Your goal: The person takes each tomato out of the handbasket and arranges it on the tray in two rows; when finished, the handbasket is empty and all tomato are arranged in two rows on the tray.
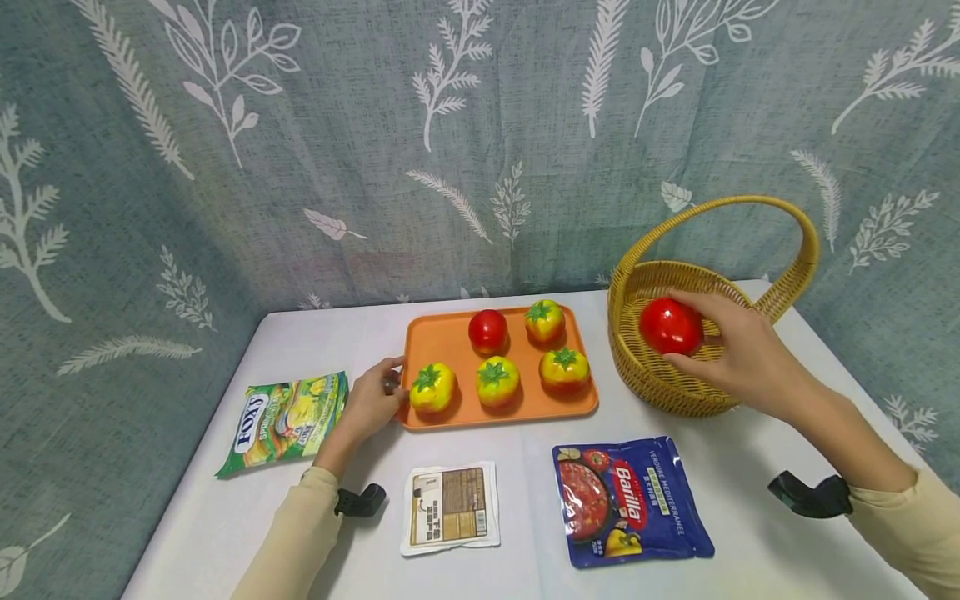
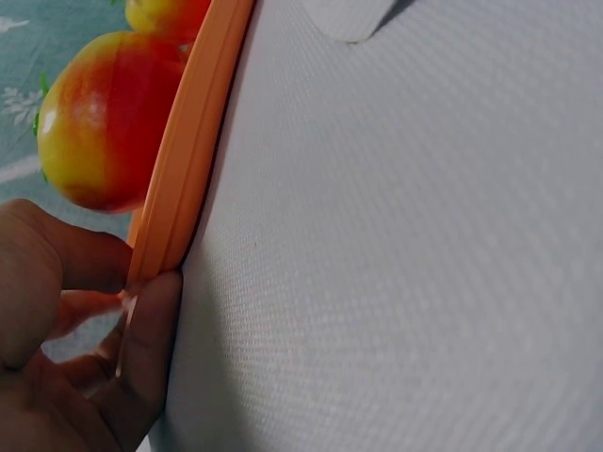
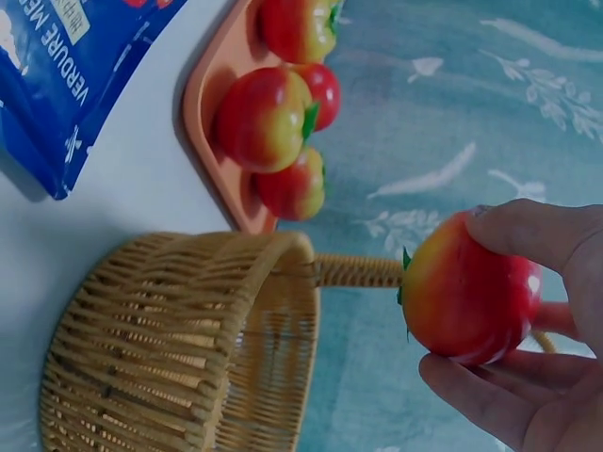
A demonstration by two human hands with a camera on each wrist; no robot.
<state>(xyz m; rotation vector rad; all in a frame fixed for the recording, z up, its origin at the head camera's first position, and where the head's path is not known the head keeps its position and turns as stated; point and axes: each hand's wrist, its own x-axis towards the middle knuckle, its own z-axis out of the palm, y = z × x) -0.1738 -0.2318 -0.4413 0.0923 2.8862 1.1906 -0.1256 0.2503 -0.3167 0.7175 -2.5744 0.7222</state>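
Over the wicker basket (image 1: 667,383) at the table's right end, the right hand (image 1: 738,350) holds a red tomato (image 1: 670,326), fingers and thumb curled round it. In the right wrist view the same tomato (image 3: 466,299) shows a yellowish flank and a green calyx, and it hangs above the basket (image 3: 179,348) rather than resting inside; from the head view I cannot tell whether it already touches the weave. Across the table, the left hand (image 1: 372,402) steadies the orange tray (image 1: 450,337) at its near left corner, and the left wrist view shows the thumb and a finger (image 2: 151,348) pinching the tray's rim (image 2: 188,141).

Five tomatoes sit on the tray: one red (image 1: 488,330) and four yellow-red with green tops (the nearest to the left hand being this one (image 1: 432,387)). On the white table (image 1: 750,467) lie a green Foxy packet (image 1: 288,419), a small white-and-brown sachet (image 1: 451,507) and a blue Barilla sauce pouch (image 1: 628,500).

By my reading, the step in hand is moving tomatoes from tray to basket, with this one at the point of being set down. The next move calls for lowering it clear of the handle (image 1: 750,208), easing the fingers apart, then reaching back to the tray.
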